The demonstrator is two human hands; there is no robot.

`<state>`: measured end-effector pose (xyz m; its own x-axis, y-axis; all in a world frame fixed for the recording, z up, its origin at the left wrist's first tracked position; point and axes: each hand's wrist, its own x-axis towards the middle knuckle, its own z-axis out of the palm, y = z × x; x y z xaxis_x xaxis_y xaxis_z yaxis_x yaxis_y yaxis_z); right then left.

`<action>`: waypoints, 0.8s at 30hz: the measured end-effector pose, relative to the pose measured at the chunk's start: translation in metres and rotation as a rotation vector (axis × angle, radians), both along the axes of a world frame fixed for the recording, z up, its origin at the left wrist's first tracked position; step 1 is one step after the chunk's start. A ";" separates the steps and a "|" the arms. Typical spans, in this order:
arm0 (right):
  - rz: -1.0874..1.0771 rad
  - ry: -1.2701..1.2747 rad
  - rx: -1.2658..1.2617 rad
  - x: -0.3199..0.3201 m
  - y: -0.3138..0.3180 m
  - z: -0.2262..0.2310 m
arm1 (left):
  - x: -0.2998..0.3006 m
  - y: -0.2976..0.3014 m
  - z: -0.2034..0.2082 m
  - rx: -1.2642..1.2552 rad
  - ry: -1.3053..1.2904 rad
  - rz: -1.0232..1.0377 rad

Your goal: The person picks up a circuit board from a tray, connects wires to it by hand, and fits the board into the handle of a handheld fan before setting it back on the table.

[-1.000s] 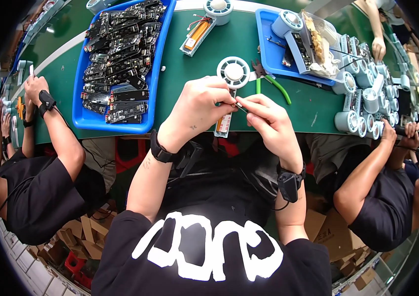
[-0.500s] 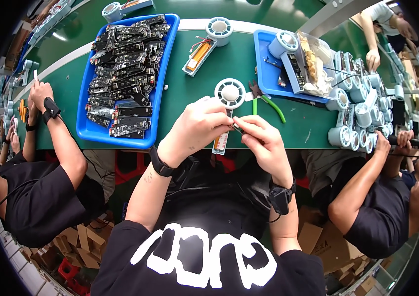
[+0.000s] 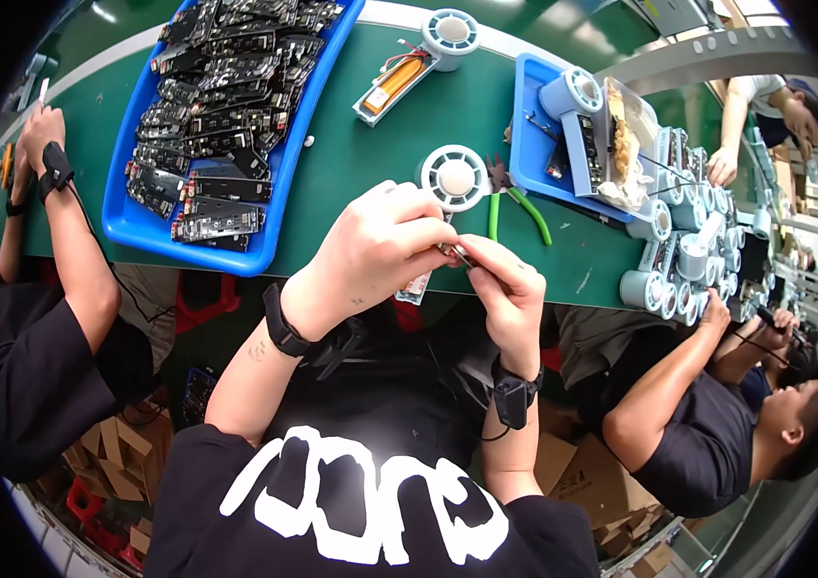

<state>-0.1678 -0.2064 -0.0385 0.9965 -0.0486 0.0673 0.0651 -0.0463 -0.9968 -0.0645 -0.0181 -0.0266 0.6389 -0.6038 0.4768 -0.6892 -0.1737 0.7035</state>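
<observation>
Left hand: finger and thumb are being held close together over the fan unit; whether anything is being gripped cannot be told.
Right hand: a small dark part is being pinched between thumb and finger.
Small part: it is being held right between the two hands, mostly hidden by fingers. It is looking light, thin and easy to drop, so the tips of finger and thumb are seeming best for holding it.
Fan unit: its round fan is showing just beyond the fingertips, and its case end is poking out below the left hand. It is looking light, hard and smooth. It is probably best being held by the case sides, with the thin fan ribs being left alone.
Pliers: they are lying just beyond the right hand, near the fan, and are crowding that side.
Other fan unit: it is lying farther out, ahead of the left hand.
Big blue tray: circuit boards are being kept in it, left of the left hand.
Small blue tray: it is sitting beyond the right hand, past the pliers.
Fan pile: it is blocking the space to the right.
</observation>
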 end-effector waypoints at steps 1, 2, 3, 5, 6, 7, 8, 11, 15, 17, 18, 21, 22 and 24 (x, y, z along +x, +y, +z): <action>-0.018 -0.013 -0.042 0.000 -0.001 0.003 | 0.000 0.000 -0.001 -0.005 0.011 0.009; -0.036 -0.026 -0.085 0.001 -0.002 0.004 | 0.000 0.000 -0.003 -0.029 0.019 0.006; -0.030 -0.017 -0.090 0.001 -0.001 0.002 | 0.001 -0.001 -0.004 -0.054 0.026 0.001; -0.027 -0.021 -0.087 0.001 0.000 -0.001 | 0.001 0.001 -0.005 -0.085 0.041 -0.003; -0.026 -0.026 -0.087 0.002 -0.001 -0.001 | 0.001 0.001 -0.005 -0.092 0.050 -0.010; -0.022 -0.021 -0.093 0.002 -0.001 -0.001 | 0.002 0.001 -0.004 -0.099 0.059 -0.017; -0.027 -0.025 -0.098 0.002 -0.002 -0.002 | 0.002 0.001 -0.003 -0.105 0.066 -0.025; -0.037 -0.031 -0.108 0.002 -0.003 -0.001 | 0.002 -0.002 -0.002 -0.108 0.059 -0.029; -0.007 -0.060 -0.102 0.002 -0.005 -0.001 | 0.003 -0.001 0.002 -0.090 0.042 -0.032; 0.001 -0.054 -0.104 0.004 -0.005 0.001 | 0.003 0.000 0.004 -0.082 0.036 -0.033; 0.005 -0.051 -0.105 0.004 -0.005 0.001 | 0.003 0.000 0.005 -0.077 0.036 -0.034; -0.009 -0.069 -0.123 0.003 -0.004 0.000 | 0.002 0.000 0.006 -0.063 0.035 -0.037; -0.017 -0.080 -0.130 0.003 -0.004 0.000 | 0.002 -0.001 0.006 -0.061 0.039 -0.040; -0.014 -0.070 -0.116 0.004 -0.003 0.002 | 0.002 -0.001 0.005 -0.056 0.046 -0.046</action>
<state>-0.1643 -0.2091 -0.0366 0.9885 -0.0499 0.1428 0.1331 -0.1627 -0.9777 -0.0629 -0.0190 -0.0213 0.6330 -0.6060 0.4817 -0.6626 -0.1023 0.7420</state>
